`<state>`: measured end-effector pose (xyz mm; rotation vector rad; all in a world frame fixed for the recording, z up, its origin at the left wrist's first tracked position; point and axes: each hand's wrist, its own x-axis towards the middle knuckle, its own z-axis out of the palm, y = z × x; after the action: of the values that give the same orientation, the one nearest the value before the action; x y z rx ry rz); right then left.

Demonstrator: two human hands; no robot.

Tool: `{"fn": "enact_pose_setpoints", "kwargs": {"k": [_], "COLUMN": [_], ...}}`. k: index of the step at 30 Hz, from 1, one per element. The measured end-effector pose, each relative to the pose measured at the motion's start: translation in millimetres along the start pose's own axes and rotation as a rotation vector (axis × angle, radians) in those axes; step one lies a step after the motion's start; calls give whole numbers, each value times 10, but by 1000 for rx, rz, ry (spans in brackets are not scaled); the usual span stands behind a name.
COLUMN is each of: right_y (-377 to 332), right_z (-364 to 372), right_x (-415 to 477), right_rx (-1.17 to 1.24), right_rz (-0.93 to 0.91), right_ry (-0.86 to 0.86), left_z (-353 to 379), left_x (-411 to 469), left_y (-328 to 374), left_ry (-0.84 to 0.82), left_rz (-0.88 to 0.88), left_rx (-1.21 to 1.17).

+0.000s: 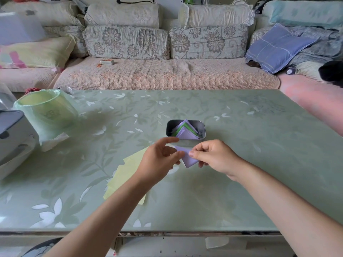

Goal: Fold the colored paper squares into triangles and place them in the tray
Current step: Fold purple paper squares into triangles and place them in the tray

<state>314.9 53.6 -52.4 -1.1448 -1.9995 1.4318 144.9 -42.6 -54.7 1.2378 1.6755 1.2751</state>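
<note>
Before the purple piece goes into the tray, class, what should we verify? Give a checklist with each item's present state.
1. Purple paper folded into a triangle: ok.
2. Crease pressed flat: cannot tell.
3. Right hand pinches the paper between thumb and fingers: ok.
4. Left hand grips the paper too: cannot tell; it lies at the paper's corner.
5. Tray has room: ok; the purple and green triangles in it seem to leave a gap at its left end.
6. Yellow squares ready for the next fold: ok, stacked on the table under the left forearm.
</note>
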Motion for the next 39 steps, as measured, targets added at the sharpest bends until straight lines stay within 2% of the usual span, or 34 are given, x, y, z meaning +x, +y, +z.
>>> {"fn": "enact_pose_setpoints", "kwargs": {"k": [3, 6, 10, 17, 21, 24, 30, 32, 35, 39], "right_y": [1, -9, -7, 77, 112, 124, 221, 226, 224, 215], "right_z": [-61, -104, -111, -15, 64, 120, 158, 158, 163, 175], "right_x": [-5, -19, -19, 14, 3, 16, 66, 68, 64, 34], "right_rx": [-8, -29, -93, -302, -593, -725, -823, -812, -779, -703], "right_rz": [27, 35, 44, 51, 33, -38, -198, -218, -211, -186], "right_ry": [-58, -128, -191, -135, -84, -41, 27, 35, 26, 42], "left_z": [-111, -171, -179, -92, -6, 39, 87, 77, 54, 118], "left_x": [40, 55, 54, 25, 20, 24, 57, 71, 102, 42], "left_y": [9, -30, -74, -168, -236, -276, -291, -315, -366, -391], "left_ry": [-64, -109, -130, -77, -70, -53, -37, -30, -25, -144], "left_rz": [81, 75, 34, -20, 18, 34, 66, 111, 276, 464], "left_rx": [20, -1, 84, 302, 468, 563, 663, 675, 674, 621]}}
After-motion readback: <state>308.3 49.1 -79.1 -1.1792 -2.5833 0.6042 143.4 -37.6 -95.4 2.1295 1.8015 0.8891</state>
